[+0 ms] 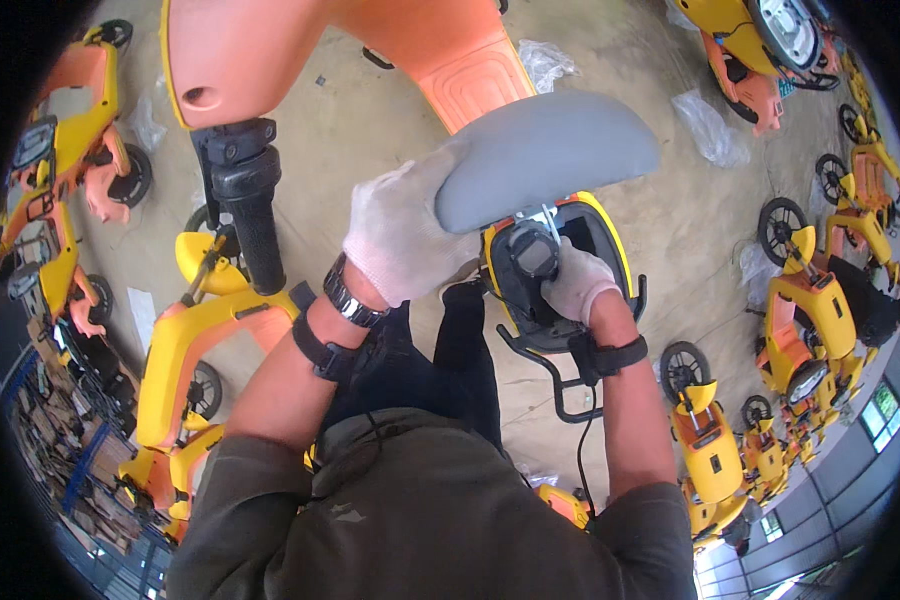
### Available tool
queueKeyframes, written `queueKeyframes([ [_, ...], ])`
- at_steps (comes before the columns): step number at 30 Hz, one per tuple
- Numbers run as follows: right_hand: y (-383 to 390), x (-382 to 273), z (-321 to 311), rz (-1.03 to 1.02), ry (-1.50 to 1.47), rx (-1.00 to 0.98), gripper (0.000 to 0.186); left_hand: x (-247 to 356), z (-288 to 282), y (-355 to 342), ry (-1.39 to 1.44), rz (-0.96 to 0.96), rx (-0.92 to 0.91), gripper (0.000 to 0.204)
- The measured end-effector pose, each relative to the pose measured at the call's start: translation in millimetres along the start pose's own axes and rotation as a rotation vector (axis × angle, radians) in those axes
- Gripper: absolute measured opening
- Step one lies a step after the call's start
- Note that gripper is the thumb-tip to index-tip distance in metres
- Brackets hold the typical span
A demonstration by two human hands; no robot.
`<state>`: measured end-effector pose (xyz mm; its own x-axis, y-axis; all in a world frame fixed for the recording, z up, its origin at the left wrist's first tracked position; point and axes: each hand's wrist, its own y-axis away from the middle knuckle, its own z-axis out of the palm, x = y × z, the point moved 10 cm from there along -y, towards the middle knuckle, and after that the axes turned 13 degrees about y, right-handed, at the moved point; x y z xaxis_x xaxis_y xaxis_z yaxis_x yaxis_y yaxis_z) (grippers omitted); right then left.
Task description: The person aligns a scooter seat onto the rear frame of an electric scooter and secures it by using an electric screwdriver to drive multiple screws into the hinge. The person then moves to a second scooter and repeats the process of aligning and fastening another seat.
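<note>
"In front of you, how are your hands set?"

"My white-gloved left hand presses against the left end of the smooth grey crescent-shaped seat; its fingers go out of sight there, so I can't tell how far they close."

"And the other?"

"My white-gloved right hand is curled, just beside a round black object; whether it grips that, I can't tell."

"Where's the seat?"

"Tilted up above the black-lined open compartment with a yellow rim, a silver metal bracket under it."

"Farther out?"

"A black tubular rack nearer me, a black handlebar grip to my left, crumpled clear plastic on the beige floor, yellow-and-orange scooters along both sides."
</note>
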<state>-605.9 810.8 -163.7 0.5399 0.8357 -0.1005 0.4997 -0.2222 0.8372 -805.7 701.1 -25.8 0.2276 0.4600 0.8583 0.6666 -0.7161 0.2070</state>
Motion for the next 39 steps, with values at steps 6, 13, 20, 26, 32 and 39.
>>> queueKeyframes([
  [6,-9.2,-8.7,-6.5,0.009,0.142,-0.054,0.039,1.2,-1.5,1.1,-0.027,0.054,0.043,0.056],
  [13,-8.1,-14.4,-13.0,-0.146,0.428,0.037,0.029,-6.4,-1.4,10.1,-0.048,0.09,0.039,0.055],
  [20,-6.9,-51.7,-51.0,-0.383,0.629,0.129,0.021,-10.9,-1.9,8.0,-0.083,0.096,0.0,0.057],
  [26,35.8,5.5,-13.8,-0.156,-0.047,0.093,0.053,-21.4,-4.1,9.7,-0.077,0.001,0.002,0.058],
  [32,36.1,61.9,12.9,0.065,-0.404,0.307,0.062,-24.1,-11.9,7.6,-0.098,0.0,0.104,0.058],
  [39,19.6,70.7,26.3,0.058,-0.562,0.296,0.047,-23.7,-15.2,5.9,-0.073,0.018,0.142,0.059],
])
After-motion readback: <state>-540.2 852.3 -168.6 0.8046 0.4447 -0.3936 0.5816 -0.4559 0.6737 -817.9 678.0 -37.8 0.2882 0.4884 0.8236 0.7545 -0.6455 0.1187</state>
